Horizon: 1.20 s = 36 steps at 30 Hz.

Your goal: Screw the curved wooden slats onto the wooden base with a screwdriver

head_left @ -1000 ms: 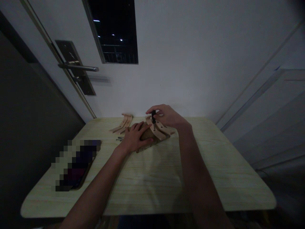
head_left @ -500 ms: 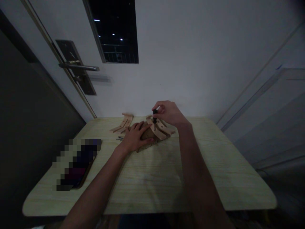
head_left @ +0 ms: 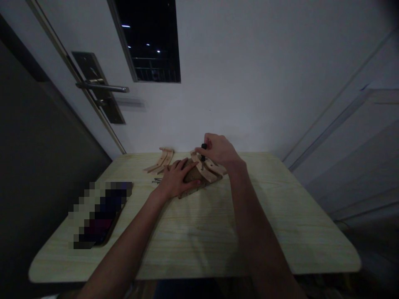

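Since half a second ago my right hand [head_left: 218,149] has rolled over the small dark screwdriver [head_left: 203,150], fingers pinching it upright. Nearer, my left hand [head_left: 176,178] presses flat on the wooden assembly [head_left: 202,174] at the table's [head_left: 280,232] far side. I judge I'm mid-screwing; next calls for another steady twist.

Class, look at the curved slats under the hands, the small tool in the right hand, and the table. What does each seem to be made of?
Curved slats: probably bare, unvarnished wood, being pale tan and matt with drilled holes.
Small tool, pinched by the right hand: its dark, dull handle looks like plastic or rubber; the dim light leaves it open.
Table: likely laminate, given its smooth, light top with printed-looking wood grain.
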Each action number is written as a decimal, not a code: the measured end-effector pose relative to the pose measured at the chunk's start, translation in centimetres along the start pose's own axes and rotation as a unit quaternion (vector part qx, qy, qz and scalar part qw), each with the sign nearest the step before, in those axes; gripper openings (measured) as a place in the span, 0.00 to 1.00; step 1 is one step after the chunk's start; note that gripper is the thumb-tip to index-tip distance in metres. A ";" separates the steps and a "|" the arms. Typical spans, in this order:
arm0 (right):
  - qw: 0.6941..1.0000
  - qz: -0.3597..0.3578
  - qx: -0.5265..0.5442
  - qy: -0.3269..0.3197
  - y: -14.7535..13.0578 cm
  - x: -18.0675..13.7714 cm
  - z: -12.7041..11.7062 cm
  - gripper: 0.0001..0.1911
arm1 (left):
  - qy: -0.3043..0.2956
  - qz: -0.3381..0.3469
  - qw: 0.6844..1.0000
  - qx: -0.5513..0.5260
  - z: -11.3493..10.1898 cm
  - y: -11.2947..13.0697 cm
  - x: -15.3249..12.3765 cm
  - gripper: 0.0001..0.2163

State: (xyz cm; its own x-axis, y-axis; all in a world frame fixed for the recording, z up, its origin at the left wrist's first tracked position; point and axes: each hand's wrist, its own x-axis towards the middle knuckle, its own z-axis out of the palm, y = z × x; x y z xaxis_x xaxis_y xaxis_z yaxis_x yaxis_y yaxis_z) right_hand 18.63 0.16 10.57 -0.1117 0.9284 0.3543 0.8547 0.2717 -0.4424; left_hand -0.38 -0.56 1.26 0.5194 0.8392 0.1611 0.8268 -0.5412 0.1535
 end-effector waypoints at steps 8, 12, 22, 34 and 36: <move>0.977 -0.109 0.169 -0.077 1.3 0.1 0.1 0.06 | -0.001 0.000 1.000 -0.002 0.0 0.0 0.0 0.34; 0.972 -0.119 0.176 -0.101 1.2 0.3 -0.1 0.02 | 0.002 0.004 1.000 0.001 -0.1 0.1 -0.1 0.34; 0.971 -0.100 0.182 -0.117 1.1 0.1 -0.4 0.18 | 0.000 0.003 1.000 -0.005 -0.2 0.1 -0.1 0.34; 0.999 -0.013 0.007 0.029 0.4 0.4 0.1 0.17 | 0.000 -0.004 1.000 0.000 -0.1 0.2 -0.1 0.34; 0.999 -0.012 -0.002 0.037 0.4 0.4 0.5 0.19 | 0.002 0.001 1.000 -0.003 -0.1 0.2 0.0 0.34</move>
State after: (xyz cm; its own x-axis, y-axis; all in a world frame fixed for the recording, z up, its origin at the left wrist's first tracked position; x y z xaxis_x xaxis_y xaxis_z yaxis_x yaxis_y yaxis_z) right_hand 18.67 0.79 10.12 -0.0943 0.9004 0.4247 0.8540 0.2924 -0.4304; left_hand -0.27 -0.69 1.34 0.5194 0.8384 0.1653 0.8247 -0.5424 0.1601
